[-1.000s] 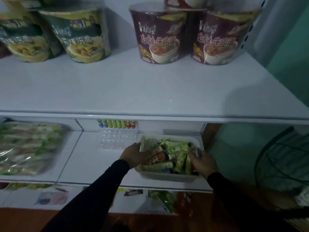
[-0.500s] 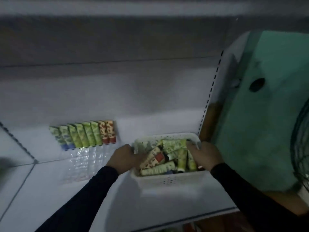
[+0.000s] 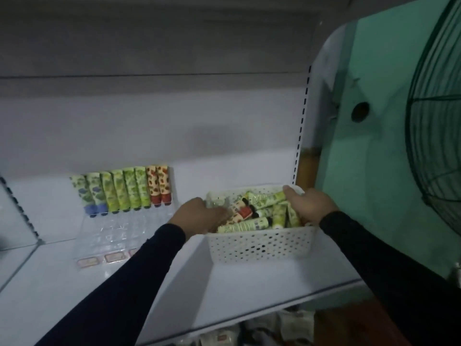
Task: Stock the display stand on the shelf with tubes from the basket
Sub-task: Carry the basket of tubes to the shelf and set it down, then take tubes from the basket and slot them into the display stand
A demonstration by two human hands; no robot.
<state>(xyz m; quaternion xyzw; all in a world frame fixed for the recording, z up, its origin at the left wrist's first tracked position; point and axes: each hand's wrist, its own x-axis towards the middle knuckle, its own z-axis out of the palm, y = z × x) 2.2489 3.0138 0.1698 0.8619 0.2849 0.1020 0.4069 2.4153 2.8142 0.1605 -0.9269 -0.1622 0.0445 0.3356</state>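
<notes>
My left hand (image 3: 199, 216) and right hand (image 3: 308, 204) curl over opposite rims of the white perforated plastic basket (image 3: 259, 244) of patterned tubes (image 3: 245, 225) on the white shelf (image 3: 249, 283); I should settle it beside the clear plastic display stand (image 3: 112, 231), then pick tubes singly

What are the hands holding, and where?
Both hold the white basket: left hand at its left rim, right hand at its right rim.
</notes>
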